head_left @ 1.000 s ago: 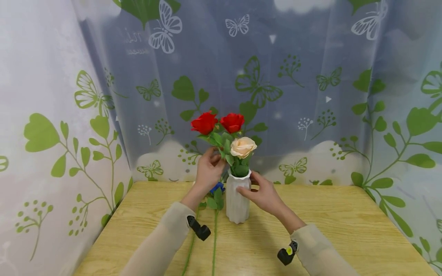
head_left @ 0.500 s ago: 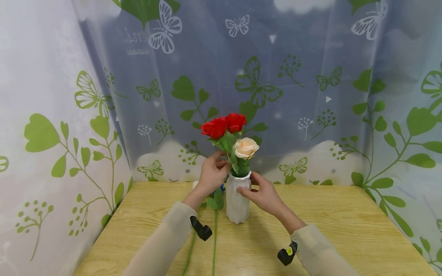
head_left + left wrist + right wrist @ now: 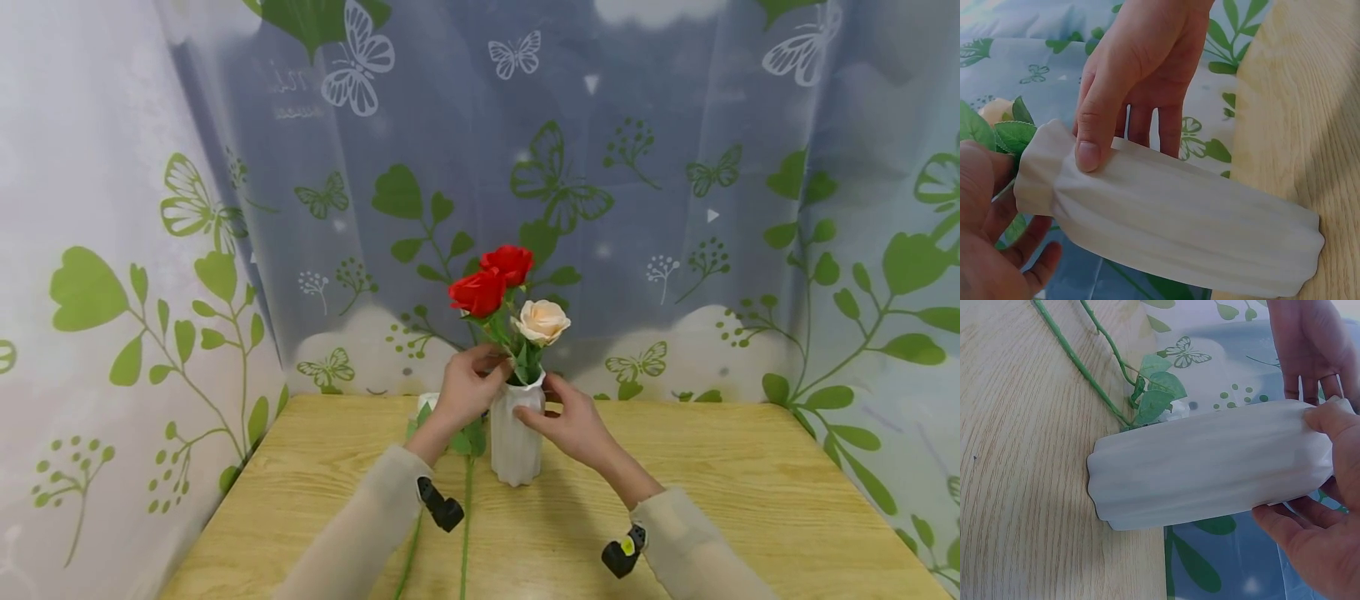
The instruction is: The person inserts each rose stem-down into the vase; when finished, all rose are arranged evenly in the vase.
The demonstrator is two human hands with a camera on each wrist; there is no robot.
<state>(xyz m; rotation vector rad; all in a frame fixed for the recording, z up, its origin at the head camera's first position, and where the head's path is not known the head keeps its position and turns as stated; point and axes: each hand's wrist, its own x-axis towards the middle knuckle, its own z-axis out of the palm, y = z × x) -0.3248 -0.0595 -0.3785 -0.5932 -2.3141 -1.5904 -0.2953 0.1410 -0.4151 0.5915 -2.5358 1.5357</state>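
A white fluted vase [image 3: 516, 442] stands upright on the table, holding a cream rose [image 3: 543, 322] and a red rose [image 3: 508, 265]. My left hand [image 3: 472, 385] pinches a second red rose [image 3: 478, 293] low among its leaves, right at the vase's mouth; the stem between the fingers is mostly hidden. In the left wrist view the left hand's fingers [image 3: 1022, 250] lie beside the rim and green leaves. My right hand [image 3: 573, 423] grips the vase near its neck, thumb on the front and fingers round the far side, as the right wrist view also shows.
Left of the vase, two more flowers lie on the wooden table [image 3: 675, 483], their green stems [image 3: 468, 525] running toward the front edge. One has a white bloom [image 3: 427, 402], partly hidden behind the left hand. A curtain [image 3: 637, 250] with butterflies and leaves surrounds the table.
My left hand has moved right and slightly lower with its red rose, whose bloom now overlaps the other red one. The cream rose has shifted a little right; the right hand stays put.
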